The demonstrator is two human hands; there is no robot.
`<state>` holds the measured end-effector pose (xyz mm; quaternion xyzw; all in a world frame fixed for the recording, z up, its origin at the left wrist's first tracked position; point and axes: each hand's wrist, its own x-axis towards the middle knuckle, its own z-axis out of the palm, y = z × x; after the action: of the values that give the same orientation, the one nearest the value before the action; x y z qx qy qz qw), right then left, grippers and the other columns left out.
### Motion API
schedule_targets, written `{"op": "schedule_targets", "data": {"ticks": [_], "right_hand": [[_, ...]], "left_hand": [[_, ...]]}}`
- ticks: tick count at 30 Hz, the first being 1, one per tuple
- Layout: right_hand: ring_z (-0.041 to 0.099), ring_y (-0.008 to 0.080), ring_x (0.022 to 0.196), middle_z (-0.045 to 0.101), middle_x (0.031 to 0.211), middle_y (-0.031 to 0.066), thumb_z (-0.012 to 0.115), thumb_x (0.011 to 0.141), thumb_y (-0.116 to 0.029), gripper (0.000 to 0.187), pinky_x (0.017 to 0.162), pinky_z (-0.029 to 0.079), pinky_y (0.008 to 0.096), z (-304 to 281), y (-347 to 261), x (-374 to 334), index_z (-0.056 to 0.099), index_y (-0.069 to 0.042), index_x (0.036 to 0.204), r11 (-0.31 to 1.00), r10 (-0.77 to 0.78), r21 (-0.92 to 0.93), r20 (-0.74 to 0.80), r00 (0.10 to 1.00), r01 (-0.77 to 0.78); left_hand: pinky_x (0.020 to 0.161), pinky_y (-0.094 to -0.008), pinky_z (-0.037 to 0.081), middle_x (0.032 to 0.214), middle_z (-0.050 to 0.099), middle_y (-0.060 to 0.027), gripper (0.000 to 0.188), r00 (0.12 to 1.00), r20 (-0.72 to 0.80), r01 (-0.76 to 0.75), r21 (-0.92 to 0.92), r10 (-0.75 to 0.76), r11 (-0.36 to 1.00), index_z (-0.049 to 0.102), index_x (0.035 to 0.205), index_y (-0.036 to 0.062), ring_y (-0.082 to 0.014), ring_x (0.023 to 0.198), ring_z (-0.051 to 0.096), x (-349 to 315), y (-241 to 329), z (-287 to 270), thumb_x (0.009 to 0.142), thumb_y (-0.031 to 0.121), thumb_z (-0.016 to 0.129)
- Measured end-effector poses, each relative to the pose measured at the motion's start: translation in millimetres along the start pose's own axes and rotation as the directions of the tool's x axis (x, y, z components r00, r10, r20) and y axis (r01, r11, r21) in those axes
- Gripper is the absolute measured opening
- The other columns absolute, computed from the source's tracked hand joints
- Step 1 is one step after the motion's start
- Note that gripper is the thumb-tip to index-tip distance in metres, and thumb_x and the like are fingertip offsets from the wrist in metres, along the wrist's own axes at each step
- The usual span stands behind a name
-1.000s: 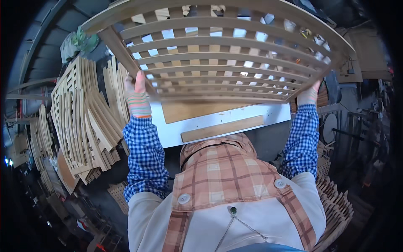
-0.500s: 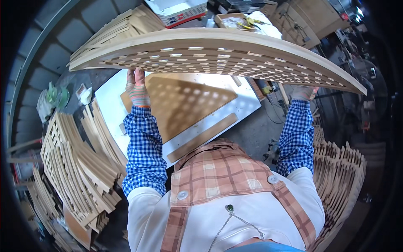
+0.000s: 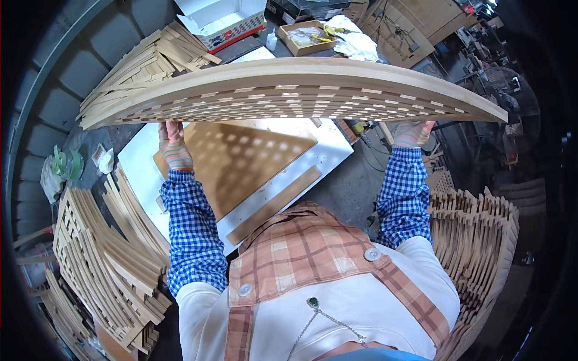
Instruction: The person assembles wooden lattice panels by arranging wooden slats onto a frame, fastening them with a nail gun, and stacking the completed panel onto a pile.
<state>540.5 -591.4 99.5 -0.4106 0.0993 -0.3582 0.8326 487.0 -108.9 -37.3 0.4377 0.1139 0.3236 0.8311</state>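
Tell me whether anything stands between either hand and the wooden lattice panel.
Nothing visible does: the left hand and the right hand both hold the lattice panel, with no other object showing between them and it.

Lit strongly from above and through the openings of the wooden lattice panel, leaving a dappled shadow across the brown board beneath it. Brightest on the white tabletop under the panel and on the white cloth beyond it. Sharp around the panel, but dim and soft far to its right, bowed along the metal wall to its left, and black toward the round rim.
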Motion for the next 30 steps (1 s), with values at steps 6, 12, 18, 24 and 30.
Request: {"op": "schedule_targets", "data": {"ticks": [6,12,18,24,30], "right_hand": [[0.05,0.025,0.111,0.053,0.12,0.0099,0.061,0.081,-0.038,0.055,0.096,0.043,0.0415,-4,-2,3,0.049,-0.005,0.123,0.999,-0.03,0.037,0.135,0.99,0.025],[0.05,0.0252,0.109,0.052,0.119,0.0096,0.06,0.081,-0.041,0.057,0.096,0.042,0.0417,-17,10,19,0.049,-0.004,0.122,1.0,0.017,0.021,0.108,0.994,-0.02],[0.051,0.0297,0.113,0.053,0.124,0.0119,0.053,0.085,-0.042,0.05,0.096,0.043,0.0491,8,15,12,0.054,-0.007,0.121,0.979,0.203,-0.006,-0.025,0.979,-0.203],[0.05,0.0311,0.115,0.051,0.126,0.0138,0.048,0.088,-0.04,0.049,0.093,0.047,0.0512,5,41,31,0.051,-0.007,0.124,0.957,0.289,-0.028,0.086,0.953,-0.288],[0.055,0.0303,0.109,0.054,0.123,0.0126,0.044,0.091,-0.041,0.049,0.093,0.047,0.0501,20,65,36,0.047,-0.008,0.127,0.96,0.263,-0.13,0.126,0.957,-0.247]], "left_hand": [[0.106,-0.0425,0.035,0.127,0.047,-0.0108,0.055,1.0,-0.02,-0.01,0.036,0.011,0.999,0.038,0.133,0.0035,-0.0226,0.119,0.046,1,-1,5,0.087,0.021,0.062],[0.101,-0.0383,0.04,0.12,0.052,-0.0094,0.047,0.999,-0.036,-0.004,0.203,0.012,0.979,0.04,0.131,0.0013,-0.0207,0.111,0.05,-9,17,11,0.091,0.02,0.057],[0.087,-0.0259,0.041,0.111,0.055,-0.0064,0.036,0.998,-0.033,-0.049,0.186,0.056,0.981,0.047,0.121,-0.0015,-0.0135,0.099,0.052,-37,40,12,0.09,0.014,0.058],[0.102,-0.036,0.039,0.12,0.051,-0.0097,0.063,0.997,-0.002,-0.07,0.112,0.071,0.991,0.042,0.125,-0.0014,-0.022,0.112,0.051,-57,53,3,0.075,0.019,0.074],[0.104,-0.036,0.035,0.124,0.048,-0.0092,0.066,0.998,-0.018,-0.058,0.135,0.061,0.989,0.04,0.126,-0.0005,-0.0221,0.116,0.047,-74,69,9,0.073,0.017,0.074]]}}
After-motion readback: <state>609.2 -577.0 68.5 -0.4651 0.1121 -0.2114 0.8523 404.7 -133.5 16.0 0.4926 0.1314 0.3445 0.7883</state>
